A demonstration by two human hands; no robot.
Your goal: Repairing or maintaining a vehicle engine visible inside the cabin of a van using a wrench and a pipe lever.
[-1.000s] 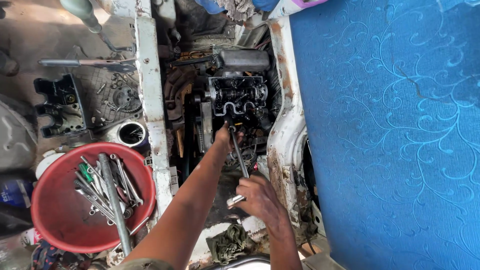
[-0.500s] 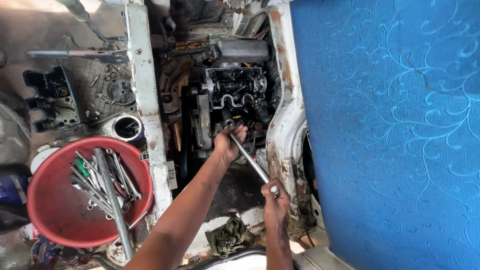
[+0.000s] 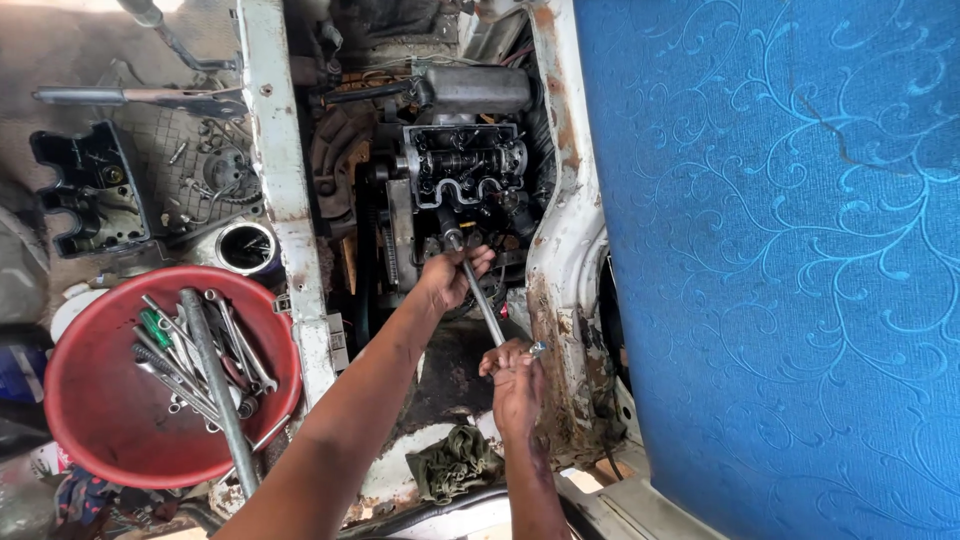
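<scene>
Head view. Long steel wrench (image 3: 482,298) slants from the engine (image 3: 462,175) down toward the person. Left hand (image 3: 447,275) is wrapped around the shaft at its upper end, just below the engine; right hand (image 3: 517,385) is clenched on the lower end, furthest from the engine. Judged rigid, fairly heavy, probably greasy and slick, so it is best gripped far out for leverage, with the head steadied. Red basin (image 3: 95,440) of spanners sits well left of the engine; a green rag (image 3: 452,462) lies below it.
</scene>
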